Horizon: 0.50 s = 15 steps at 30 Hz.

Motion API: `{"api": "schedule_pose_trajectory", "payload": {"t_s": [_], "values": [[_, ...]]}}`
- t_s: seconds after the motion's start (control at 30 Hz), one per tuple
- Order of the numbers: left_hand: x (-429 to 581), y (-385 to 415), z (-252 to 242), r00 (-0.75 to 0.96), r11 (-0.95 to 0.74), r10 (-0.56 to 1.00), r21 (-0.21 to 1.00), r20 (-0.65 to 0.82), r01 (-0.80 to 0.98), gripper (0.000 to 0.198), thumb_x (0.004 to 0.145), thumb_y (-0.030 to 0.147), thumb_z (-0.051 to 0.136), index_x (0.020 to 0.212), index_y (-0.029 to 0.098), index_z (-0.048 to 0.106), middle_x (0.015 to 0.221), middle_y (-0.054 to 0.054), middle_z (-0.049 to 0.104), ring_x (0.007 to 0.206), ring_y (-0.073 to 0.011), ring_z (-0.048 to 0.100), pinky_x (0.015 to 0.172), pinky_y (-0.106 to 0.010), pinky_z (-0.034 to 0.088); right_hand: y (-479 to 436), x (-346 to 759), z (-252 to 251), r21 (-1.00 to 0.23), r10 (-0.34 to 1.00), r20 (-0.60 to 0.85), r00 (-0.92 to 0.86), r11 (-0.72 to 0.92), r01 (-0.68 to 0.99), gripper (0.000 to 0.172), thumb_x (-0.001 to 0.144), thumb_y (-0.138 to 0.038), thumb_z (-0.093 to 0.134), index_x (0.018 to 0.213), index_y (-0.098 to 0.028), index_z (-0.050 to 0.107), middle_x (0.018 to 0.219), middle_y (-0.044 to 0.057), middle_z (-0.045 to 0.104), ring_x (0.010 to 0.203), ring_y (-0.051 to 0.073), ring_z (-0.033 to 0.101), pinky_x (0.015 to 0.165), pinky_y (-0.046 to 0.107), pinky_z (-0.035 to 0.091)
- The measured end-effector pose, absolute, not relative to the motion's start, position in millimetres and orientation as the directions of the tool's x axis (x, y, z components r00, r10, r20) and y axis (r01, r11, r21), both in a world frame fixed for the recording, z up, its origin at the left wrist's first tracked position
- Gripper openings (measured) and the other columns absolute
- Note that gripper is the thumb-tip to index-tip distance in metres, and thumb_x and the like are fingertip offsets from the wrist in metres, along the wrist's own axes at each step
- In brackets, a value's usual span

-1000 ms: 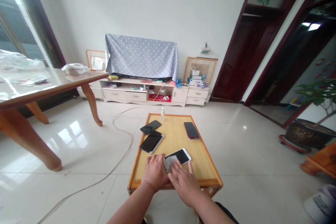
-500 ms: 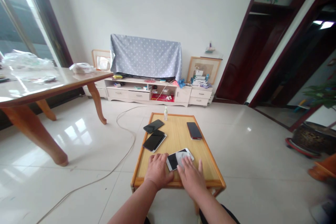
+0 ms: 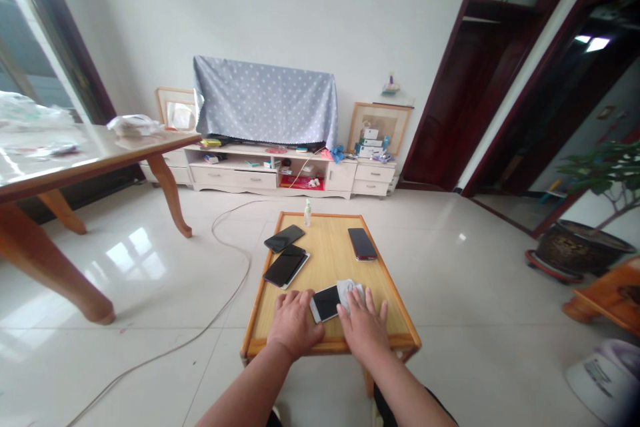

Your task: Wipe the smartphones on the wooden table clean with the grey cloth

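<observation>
Low wooden worktop (image 3: 330, 253) on a glossy tiled floor (image 3: 150, 360), cream cabinet (image 3: 233, 179) behind.
Both forearms reach forward: the left hand (image 3: 294, 323) lies flat, grip open, just beside a white smartphone (image 3: 326, 303); the right hand (image 3: 364, 323), fingers spread wide, presses a crumpled pale cloth (image 3: 349, 293) onto the phone's right end. Three dark phones (image 3: 284, 238) lie farther along the smooth wood.

From here I see a white-framed phone (image 3: 326, 303) lying flat, its dark screen up, angled slightly near the front edge of the low wooden table (image 3: 325, 247). A crumpled pale cloth (image 3: 350, 293) lies over its right end, though I can't quite tell how much of the screen it covers.
</observation>
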<state>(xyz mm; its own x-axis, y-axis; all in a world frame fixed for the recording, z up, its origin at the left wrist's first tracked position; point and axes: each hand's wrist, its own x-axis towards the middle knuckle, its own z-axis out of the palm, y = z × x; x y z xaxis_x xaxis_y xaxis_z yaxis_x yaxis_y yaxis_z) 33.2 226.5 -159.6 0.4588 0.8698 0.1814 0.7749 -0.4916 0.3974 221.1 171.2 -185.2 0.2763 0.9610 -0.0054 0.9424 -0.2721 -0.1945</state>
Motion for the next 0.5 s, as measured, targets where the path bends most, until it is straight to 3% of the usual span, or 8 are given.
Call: {"api": "schedule_pose_trajectory", "payload": {"t_s": [0.17,0.5], "values": [[35.5,224.2,-155.7,0.433,-0.473,0.881,0.395,0.19,0.788,0.054,0.066,0.036,0.066,0.118,0.025,0.059,0.109,-0.007,0.069,0.114,-0.0301,0.055,0.108,-0.045,0.025,193.1,234.7,-174.0,-0.217,0.971,-0.023,0.237,-0.237,0.947,0.063,0.103,-0.056,0.018,0.153,-0.024,0.038,0.16,0.005,0.033,0.153,0.032,0.006,0.117,0.066,0.001],[38.1,225.0,-155.9,0.45,-0.488,0.873,0.371,0.189,0.79,0.052,0.068,0.036,0.064,0.119,0.025,0.057,0.109,-0.007,0.068,0.114,-0.0296,0.054,0.11,-0.046,0.023,136.5,241.4,-185.4,-0.216,0.981,0.055,0.186,-0.17,0.961,0.061,0.103,-0.058,0.019,0.155,-0.03,0.035,0.16,0.002,0.034,0.153,0.03,0.007,0.118,0.064,0.001]]}}
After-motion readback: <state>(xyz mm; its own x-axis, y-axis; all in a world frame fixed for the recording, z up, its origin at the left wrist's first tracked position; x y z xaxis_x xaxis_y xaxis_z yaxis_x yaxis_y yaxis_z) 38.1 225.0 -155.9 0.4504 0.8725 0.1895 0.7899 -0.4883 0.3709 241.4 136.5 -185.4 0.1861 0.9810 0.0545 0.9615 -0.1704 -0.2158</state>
